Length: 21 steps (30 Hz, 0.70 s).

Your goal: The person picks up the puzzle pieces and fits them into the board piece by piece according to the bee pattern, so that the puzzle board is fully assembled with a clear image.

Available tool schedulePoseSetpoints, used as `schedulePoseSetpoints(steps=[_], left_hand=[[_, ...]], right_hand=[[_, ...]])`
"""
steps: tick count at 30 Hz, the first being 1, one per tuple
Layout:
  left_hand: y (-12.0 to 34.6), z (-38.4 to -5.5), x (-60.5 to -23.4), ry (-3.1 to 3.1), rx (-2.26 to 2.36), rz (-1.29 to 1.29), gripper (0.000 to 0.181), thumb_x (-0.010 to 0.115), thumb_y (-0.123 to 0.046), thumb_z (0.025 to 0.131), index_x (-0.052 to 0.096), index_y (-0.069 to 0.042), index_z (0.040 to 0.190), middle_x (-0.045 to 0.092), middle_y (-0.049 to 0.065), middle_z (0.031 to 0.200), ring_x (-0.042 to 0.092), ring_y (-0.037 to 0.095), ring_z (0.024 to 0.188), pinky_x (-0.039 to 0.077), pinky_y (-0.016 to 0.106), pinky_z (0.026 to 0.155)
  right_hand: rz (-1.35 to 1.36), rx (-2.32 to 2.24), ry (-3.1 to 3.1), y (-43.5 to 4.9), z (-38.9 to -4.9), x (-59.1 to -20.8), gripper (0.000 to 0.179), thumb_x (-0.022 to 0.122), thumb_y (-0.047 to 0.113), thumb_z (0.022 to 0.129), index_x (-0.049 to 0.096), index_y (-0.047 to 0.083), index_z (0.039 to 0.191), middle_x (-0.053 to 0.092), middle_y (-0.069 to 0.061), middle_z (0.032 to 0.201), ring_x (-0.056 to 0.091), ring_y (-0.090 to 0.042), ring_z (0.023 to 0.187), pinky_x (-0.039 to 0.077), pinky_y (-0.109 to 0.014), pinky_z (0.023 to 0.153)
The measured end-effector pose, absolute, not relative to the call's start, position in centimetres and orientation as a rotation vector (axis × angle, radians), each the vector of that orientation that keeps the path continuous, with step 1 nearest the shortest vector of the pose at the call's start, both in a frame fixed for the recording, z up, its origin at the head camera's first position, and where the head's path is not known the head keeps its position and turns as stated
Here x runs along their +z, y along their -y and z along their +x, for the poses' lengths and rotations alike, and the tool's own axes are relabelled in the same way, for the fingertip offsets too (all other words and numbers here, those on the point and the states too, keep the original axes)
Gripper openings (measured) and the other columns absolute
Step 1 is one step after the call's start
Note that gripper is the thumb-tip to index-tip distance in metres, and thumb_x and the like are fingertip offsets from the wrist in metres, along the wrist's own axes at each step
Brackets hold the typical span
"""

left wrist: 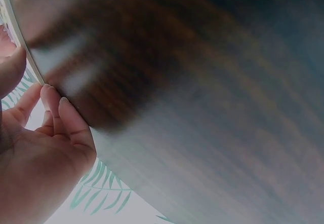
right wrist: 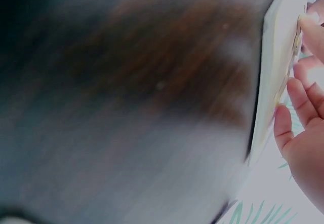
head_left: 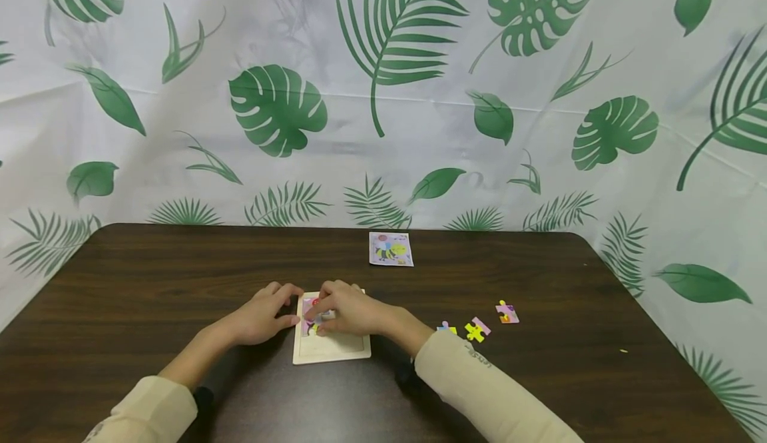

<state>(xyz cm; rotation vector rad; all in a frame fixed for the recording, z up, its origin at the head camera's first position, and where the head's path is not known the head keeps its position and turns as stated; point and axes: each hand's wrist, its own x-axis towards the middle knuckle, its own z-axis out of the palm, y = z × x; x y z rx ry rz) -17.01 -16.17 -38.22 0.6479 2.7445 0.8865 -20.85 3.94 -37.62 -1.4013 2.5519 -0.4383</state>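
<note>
A shallow wooden puzzle board [head_left: 332, 350] lies in front of me, with pink and purple puzzle pieces [head_left: 307, 326] in its upper left part. My left hand [head_left: 260, 315] is at the board's left side, thumb and index fingertips spread along the edge. Seen from the left wrist, the thumb [left wrist: 12, 72] and fingertips meet the board's rim. The right hand [head_left: 353, 310] reaches over the board, its fingertips on the pieces there and partly covering them. In the right wrist view, the fingers [right wrist: 299, 100] touch the board's face.
To the right lie three loose puzzle pieces: one partly behind the right forearm [head_left: 446, 328], a yellow and pink one [head_left: 477, 330] and a pink one [head_left: 508, 313]. A bee picture card [head_left: 391, 250] lies near the far edge of the brown table [head_left: 210, 256]. Behind hangs a leaf-print curtain [head_left: 419, 150].
</note>
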Motion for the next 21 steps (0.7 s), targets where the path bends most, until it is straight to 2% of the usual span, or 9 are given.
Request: schedulePoseSetpoints(steps=[9,21], left_hand=[[16.18,-17.13,-38.28,-2.773,0.874,0.666,0.034,0.062,-0.015,0.087,0.048,-0.003,0.116,0.045,0.009,0.093,0.045,0.026,0.086,0.039,0.043,0.073],[16.26,-17.08,-38.29,-2.765,0.889,0.664,0.035,0.062,-0.015,0.087,0.048,-0.004,0.116,0.045,0.008,0.093,0.045,0.026,0.086,0.038,0.043,0.073]], right_hand=[[-1.312,-0.569,-2.535,-4.31,-20.87,-37.56,0.024,0.073,0.022,0.079,0.067,0.012,0.099,0.052,0.003,0.093,0.046,-0.008,0.086,0.035,-0.022,0.075],[-1.297,-0.539,-2.571,-4.04,-20.55,-37.61,0.021,0.075,0.024,0.077,0.066,0.011,0.091,0.049,0.004,0.09,0.041,-0.008,0.084,0.03,-0.024,0.074]])
